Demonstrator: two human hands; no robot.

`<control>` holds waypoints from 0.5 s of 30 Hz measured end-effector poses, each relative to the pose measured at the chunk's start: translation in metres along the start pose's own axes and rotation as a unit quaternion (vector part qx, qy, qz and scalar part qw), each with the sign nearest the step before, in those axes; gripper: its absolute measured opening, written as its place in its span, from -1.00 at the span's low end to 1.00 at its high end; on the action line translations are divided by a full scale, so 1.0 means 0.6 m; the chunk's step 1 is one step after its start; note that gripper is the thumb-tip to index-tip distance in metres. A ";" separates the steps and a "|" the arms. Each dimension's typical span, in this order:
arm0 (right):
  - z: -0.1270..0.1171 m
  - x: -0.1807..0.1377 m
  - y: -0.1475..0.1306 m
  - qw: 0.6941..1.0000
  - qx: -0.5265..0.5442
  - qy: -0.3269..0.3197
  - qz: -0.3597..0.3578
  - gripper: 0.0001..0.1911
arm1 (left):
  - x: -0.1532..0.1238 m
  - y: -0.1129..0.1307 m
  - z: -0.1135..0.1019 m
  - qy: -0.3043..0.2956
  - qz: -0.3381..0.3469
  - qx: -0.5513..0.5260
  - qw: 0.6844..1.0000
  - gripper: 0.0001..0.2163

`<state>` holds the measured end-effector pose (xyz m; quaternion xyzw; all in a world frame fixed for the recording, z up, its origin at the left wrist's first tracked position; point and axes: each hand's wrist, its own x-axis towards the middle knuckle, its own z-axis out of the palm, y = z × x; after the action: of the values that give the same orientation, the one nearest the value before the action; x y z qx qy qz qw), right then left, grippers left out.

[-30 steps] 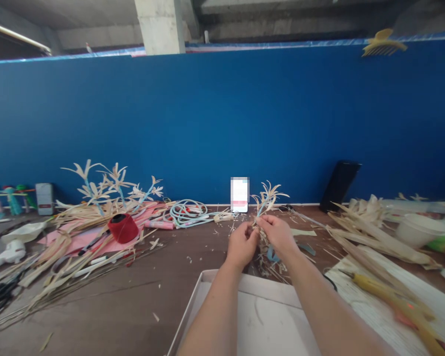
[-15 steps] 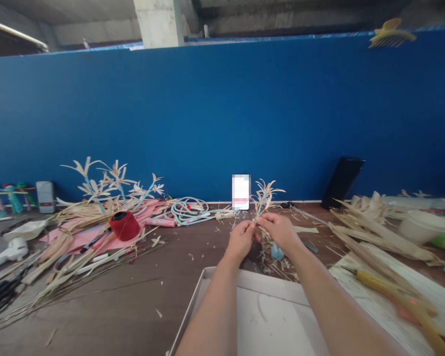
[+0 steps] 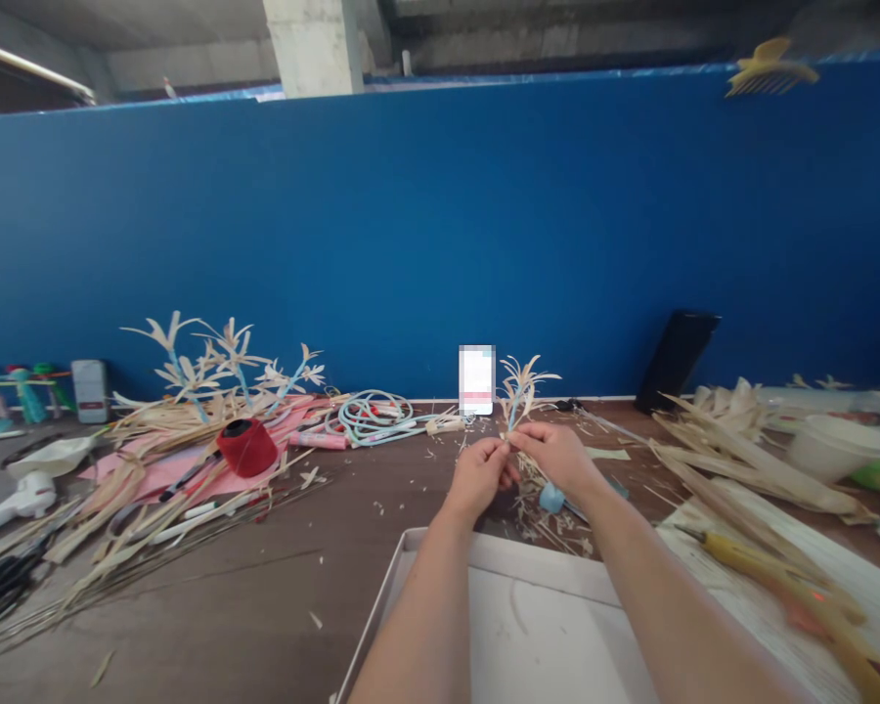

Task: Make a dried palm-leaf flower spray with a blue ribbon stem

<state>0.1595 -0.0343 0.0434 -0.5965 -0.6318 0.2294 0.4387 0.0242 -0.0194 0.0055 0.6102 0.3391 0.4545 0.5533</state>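
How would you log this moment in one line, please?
Left hand: holding artificial flower near base; right hand: pinching same flower; white box: under forearms; red thread spool: left of hands

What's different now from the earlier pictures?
The flower leans a little less to the right, and the blue piece below has shifted slightly right. The left hand and right hand still hold the flower near its base. The red spool stayed put.
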 end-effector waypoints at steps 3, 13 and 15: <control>-0.002 -0.002 -0.001 1.000 0.020 -0.001 -0.001 -0.66 | -0.002 0.004 0.001 -0.002 -0.003 -0.008 1.000 -0.72; 0.020 -0.007 -0.004 0.998 -0.023 0.025 -0.044 -0.72 | -0.006 0.003 -0.002 0.137 0.101 0.178 0.969 -0.77; 0.029 -0.007 -0.002 0.995 -0.055 0.047 -0.074 -0.74 | -0.007 0.001 -0.001 0.161 0.109 0.233 0.953 -0.77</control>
<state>0.1443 -0.0348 0.0344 -0.5813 -0.6644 0.1327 0.4507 0.0223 -0.0230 0.0055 0.6741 0.4514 0.5129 0.2807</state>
